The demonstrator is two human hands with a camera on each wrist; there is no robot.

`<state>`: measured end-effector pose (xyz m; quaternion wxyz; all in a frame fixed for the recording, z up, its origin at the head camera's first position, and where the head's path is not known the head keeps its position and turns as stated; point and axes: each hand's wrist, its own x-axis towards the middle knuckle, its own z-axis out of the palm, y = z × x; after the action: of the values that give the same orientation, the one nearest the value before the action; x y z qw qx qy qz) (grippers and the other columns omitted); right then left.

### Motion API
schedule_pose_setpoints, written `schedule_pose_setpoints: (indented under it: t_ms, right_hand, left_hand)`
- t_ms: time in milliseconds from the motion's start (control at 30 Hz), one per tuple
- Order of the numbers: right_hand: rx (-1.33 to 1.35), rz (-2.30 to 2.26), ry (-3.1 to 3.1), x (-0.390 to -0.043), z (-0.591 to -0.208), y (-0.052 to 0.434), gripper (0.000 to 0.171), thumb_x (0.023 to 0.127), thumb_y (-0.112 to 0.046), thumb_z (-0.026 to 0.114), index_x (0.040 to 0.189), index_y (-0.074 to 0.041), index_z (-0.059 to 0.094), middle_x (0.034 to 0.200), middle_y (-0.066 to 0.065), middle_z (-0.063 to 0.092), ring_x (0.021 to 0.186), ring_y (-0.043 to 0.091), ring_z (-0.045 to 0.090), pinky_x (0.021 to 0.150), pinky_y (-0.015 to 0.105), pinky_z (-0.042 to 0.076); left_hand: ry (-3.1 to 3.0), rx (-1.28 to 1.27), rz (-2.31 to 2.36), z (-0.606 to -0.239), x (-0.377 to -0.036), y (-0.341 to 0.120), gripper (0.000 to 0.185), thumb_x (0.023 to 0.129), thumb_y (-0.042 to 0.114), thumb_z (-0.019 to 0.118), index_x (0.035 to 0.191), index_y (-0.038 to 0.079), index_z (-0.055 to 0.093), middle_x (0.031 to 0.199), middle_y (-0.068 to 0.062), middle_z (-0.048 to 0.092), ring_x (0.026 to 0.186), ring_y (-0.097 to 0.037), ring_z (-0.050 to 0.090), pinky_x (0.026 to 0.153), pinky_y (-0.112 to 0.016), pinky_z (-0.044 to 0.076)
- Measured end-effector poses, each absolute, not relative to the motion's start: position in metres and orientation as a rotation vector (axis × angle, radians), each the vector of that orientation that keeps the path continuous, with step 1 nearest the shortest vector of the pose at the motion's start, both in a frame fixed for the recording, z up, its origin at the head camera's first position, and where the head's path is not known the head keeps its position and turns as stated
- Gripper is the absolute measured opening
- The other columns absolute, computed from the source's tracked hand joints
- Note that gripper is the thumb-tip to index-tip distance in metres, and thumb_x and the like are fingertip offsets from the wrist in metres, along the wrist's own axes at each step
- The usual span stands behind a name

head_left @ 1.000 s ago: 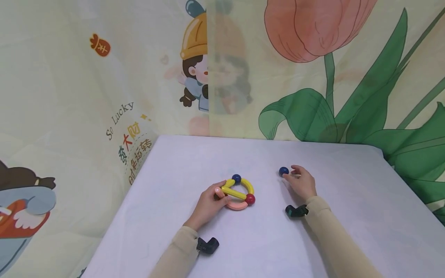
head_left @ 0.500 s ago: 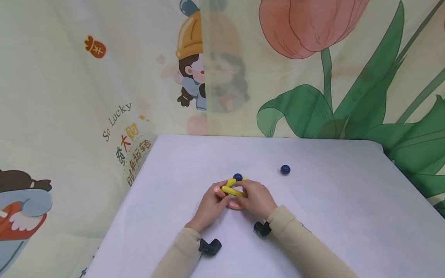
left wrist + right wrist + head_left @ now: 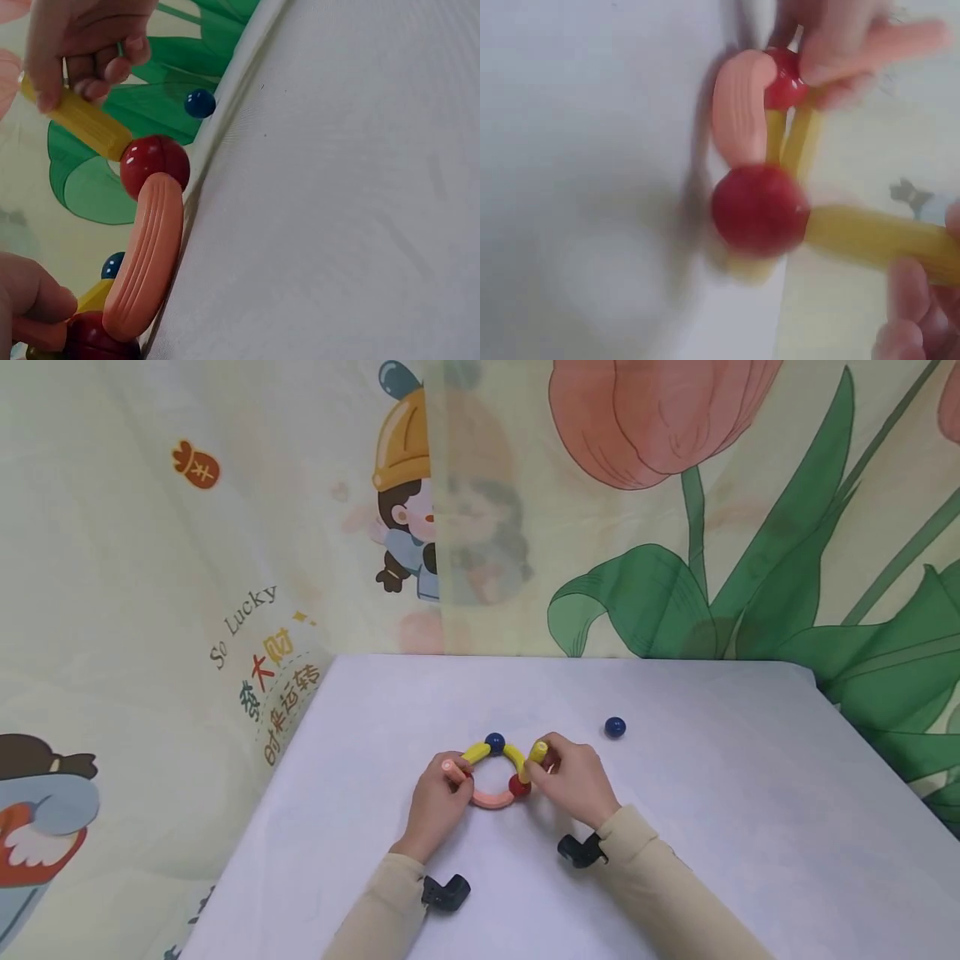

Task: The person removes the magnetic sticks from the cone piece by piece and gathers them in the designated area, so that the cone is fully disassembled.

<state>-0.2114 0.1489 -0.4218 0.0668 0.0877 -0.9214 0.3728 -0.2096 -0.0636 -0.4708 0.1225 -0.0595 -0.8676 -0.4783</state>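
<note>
A ring of toy rods and balls lies on the table between both hands. It joins a curved pink rod (image 3: 491,801), yellow curved rods (image 3: 513,756), a blue ball (image 3: 494,743) at the far side and a red ball (image 3: 519,787) at the right. My left hand (image 3: 437,802) pinches a straight pink rod (image 3: 453,771) that rises from the ring's left side, where another red ball (image 3: 786,79) sits, mostly hidden in the head view. With thumb and fingers, my right hand (image 3: 576,779) pinches a straight yellow rod (image 3: 90,124), its end against the right red ball.
A loose blue ball (image 3: 615,727) lies on the white-covered table (image 3: 720,802), beyond my right hand. Printed fabric (image 3: 360,552) hangs behind the table and along its left side. A black wrist camera (image 3: 446,893) sits on the left wrist, another (image 3: 581,851) on the right.
My right hand let go of the loose blue ball, came left to the ring and took the yellow rod. That rod, earlier lying across the ring, has swung out to the right and now points up.
</note>
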Motion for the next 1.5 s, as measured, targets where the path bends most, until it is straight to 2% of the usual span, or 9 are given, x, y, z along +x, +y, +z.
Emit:
schedule_pose_setpoints:
  t_ms: [100,200,367,500,600,833,1067,1300,1500]
  right_hand:
    - [0.206,1.245,-2.753,-0.207,-0.424,0.163,0.015,0.085,-0.02,0.071,0.097,-0.012,0.065,0.078,0.0,0.062,0.066,0.018,0.051,0.057,0.027,0.043]
    - [0.187,1.314,-2.801,-0.203,-0.431,0.176,0.015,0.086,-0.017,0.073,0.098,-0.012,0.065,0.08,0.002,0.062,0.066,0.018,0.05,0.056,0.026,0.044]
    - [0.254,1.413,-2.883,-0.197,-0.449,0.188,0.019,0.086,-0.01,0.075,0.101,-0.013,0.065,0.084,0.002,0.061,0.062,0.016,0.052,0.053,0.025,0.046]
    - [0.31,1.421,-2.873,-0.193,-0.46,0.189,0.02,0.083,-0.011,0.077,0.1,-0.015,0.067,0.087,-0.002,0.063,0.068,0.016,0.052,0.059,0.024,0.046]
    - [0.375,1.394,-2.851,-0.192,-0.465,0.185,0.021,0.082,-0.014,0.079,0.099,-0.017,0.069,0.089,-0.005,0.065,0.073,0.015,0.052,0.064,0.023,0.045]
    - [0.426,1.292,-2.845,-0.191,-0.469,0.181,0.021,0.08,-0.022,0.082,0.098,-0.024,0.072,0.083,-0.012,0.063,0.068,0.012,0.05,0.06,0.023,0.041]
    - [0.334,1.191,-2.842,-0.19,-0.467,0.18,0.019,0.076,-0.019,0.084,0.093,-0.02,0.075,0.077,-0.012,0.063,0.062,0.01,0.05,0.058,0.023,0.041]
    - [0.296,1.193,-2.87,-0.193,-0.467,0.185,0.016,0.082,-0.018,0.079,0.097,-0.016,0.074,0.083,-0.008,0.066,0.069,0.012,0.051,0.062,0.023,0.043]
    - [0.187,1.18,-2.879,-0.194,-0.467,0.212,0.018,0.084,-0.019,0.077,0.102,-0.016,0.074,0.091,-0.004,0.068,0.075,0.014,0.053,0.066,0.024,0.044]
  left_hand:
    - [-2.545,-0.208,-1.357,-0.472,-0.209,-0.065,0.016,0.083,0.001,0.067,0.096,0.011,0.07,0.118,-0.008,0.063,0.105,-0.024,0.06,0.091,-0.039,0.05]
    - [-2.568,-0.269,-1.276,-0.474,-0.21,-0.066,0.02,0.083,0.006,0.072,0.102,0.012,0.073,0.125,-0.009,0.059,0.12,-0.028,0.052,0.101,-0.046,0.044]
    - [-2.5,-0.49,-1.083,-0.474,-0.212,-0.063,0.031,0.079,0.016,0.081,0.108,0.015,0.073,0.13,-0.005,0.058,0.133,-0.028,0.039,0.108,-0.053,0.031]
    - [-2.525,-0.689,-0.838,-0.471,-0.209,-0.056,0.028,0.079,0.025,0.081,0.106,0.02,0.072,0.112,0.004,0.063,0.122,-0.022,0.046,0.106,-0.049,0.03]
    - [-2.605,-0.731,-0.657,-0.47,-0.206,-0.052,0.03,0.081,0.032,0.079,0.109,0.023,0.072,0.106,0.007,0.062,0.114,-0.019,0.046,0.103,-0.045,0.031]
    - [-2.716,-0.679,-0.528,-0.469,-0.206,-0.048,0.038,0.081,0.038,0.08,0.115,0.023,0.072,0.109,0.004,0.063,0.11,-0.02,0.048,0.098,-0.042,0.035]
    - [-2.718,-0.658,-0.607,-0.473,-0.207,-0.049,0.037,0.078,0.036,0.082,0.111,0.021,0.072,0.106,0.004,0.063,0.107,-0.019,0.055,0.092,-0.039,0.04]
    - [-2.71,-0.656,-0.68,-0.473,-0.208,-0.053,0.035,0.078,0.029,0.083,0.109,0.019,0.072,0.104,0.004,0.063,0.106,-0.018,0.058,0.089,-0.037,0.041]
    - [-2.729,-0.605,-0.69,-0.474,-0.21,-0.057,0.036,0.077,0.03,0.084,0.11,0.019,0.073,0.102,0.004,0.063,0.104,-0.018,0.059,0.089,-0.036,0.041]
